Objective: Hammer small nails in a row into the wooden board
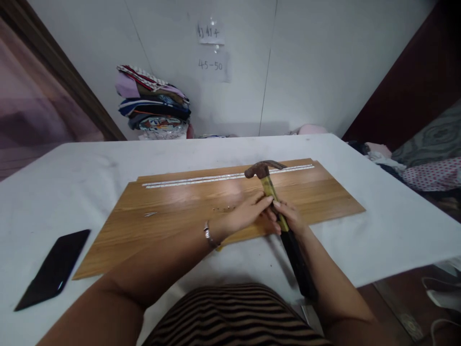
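Observation:
A claw hammer (pixel 296 262) with a rusty head and a yellow and black handle is tilted over the near side of a wood-grain board (pixel 317 192). My left hand (pixel 248 211) grips the yellow part of its handle from the left. From the right, my right hand (pixel 291 218) closes on the same stretch of handle, thumb close to the other thumb. Behind the hammer head, two thin white strips (pixel 187 181) run along the board's far side. A few nails (pixel 150 214) lie at the board's left, and several tiny pieces (pixel 227 208) lie beside my left hand.
A black tablet-like slab (pixel 54 269) lies left of the board on the white-covered table (pixel 389 230). Folded clothes (pixel 154 101) are stacked beyond the far edge, before a wall with paper notes (pixel 214 65). More cloth (pixel 432 173) lies off the table's right side.

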The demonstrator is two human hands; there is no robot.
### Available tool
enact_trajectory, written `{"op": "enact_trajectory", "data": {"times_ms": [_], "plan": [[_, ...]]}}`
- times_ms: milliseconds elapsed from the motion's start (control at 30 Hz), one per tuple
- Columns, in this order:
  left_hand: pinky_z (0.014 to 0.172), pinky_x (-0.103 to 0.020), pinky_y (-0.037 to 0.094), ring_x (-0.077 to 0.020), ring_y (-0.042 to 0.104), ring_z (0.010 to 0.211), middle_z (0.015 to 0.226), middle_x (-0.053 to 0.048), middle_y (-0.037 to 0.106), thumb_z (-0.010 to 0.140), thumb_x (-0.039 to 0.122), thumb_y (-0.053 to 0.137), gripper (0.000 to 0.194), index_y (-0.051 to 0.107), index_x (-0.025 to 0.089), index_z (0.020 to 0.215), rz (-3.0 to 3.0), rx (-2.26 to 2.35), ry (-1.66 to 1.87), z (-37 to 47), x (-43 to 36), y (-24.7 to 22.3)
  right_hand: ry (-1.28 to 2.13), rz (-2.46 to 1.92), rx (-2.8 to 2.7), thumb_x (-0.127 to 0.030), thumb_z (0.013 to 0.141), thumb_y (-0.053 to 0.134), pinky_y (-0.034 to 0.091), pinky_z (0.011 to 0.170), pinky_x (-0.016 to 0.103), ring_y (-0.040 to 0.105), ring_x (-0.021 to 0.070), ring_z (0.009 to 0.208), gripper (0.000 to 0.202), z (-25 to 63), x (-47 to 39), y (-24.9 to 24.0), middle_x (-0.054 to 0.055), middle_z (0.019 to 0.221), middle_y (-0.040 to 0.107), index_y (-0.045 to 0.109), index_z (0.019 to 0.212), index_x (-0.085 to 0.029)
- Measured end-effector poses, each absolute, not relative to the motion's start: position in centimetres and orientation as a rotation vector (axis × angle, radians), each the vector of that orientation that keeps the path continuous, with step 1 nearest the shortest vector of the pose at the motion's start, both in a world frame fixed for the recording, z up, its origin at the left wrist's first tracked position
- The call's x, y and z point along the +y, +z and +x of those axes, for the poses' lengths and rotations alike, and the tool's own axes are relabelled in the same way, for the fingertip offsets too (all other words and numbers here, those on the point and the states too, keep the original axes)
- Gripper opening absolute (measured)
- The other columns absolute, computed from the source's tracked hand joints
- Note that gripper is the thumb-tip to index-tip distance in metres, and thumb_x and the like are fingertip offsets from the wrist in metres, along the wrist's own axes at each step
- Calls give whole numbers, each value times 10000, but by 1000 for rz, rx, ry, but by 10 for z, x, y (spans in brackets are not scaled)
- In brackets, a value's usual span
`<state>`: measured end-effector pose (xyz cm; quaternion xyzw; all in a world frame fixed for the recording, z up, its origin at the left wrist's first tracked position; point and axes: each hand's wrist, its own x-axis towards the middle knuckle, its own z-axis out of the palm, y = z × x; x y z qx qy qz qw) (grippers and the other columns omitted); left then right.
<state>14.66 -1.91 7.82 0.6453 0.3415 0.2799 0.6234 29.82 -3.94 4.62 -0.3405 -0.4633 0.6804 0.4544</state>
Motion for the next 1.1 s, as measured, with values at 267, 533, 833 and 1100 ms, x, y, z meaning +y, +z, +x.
{"op": "enact_trajectory", "data": {"times_ms": [267, 533, 833, 1100], "plan": [[670, -272, 495, -135, 588, 670, 778, -35, 648, 830, 420, 478, 286, 603, 164, 804, 1632, 1364, 751, 22, -21, 51, 1772, -962, -1101, -447, 758, 618, 333, 251, 167, 418, 56, 294, 355, 308, -44, 57, -71, 535, 493, 578, 973, -167], [759, -307, 470, -212, 641, 824, 933, -41, 698, 872, 439, 392, 326, 613, 217, 964, 1999, 1812, 541, -20, -50, 28, 1927, -974, -1150, -413, 786, 599, 270, 253, 152, 382, 34, 291, 275, 311, -48, 55, -63, 553, 508, 561, 892, -162], [689, -293, 451, -218, 652, 792, 909, -52, 707, 902, 440, 343, 357, 607, 227, 1012, 2137, 1926, 344, -15, -56, 12, 1922, -1040, -1131, -420, 766, 623, 292, 240, 149, 388, 36, 276, 274, 303, -53, 53, -62, 553, 541, 506, 819, -178], [701, -289, 459, -212, 655, 810, 926, -43, 706, 906, 436, 350, 343, 610, 234, 1001, 2174, 1902, 376, -16, -57, 11, 1980, -983, -1129, -392, 788, 604, 305, 245, 155, 403, 38, 280, 238, 306, -59, 40, -42, 605, 589, 495, 809, -182]]}}
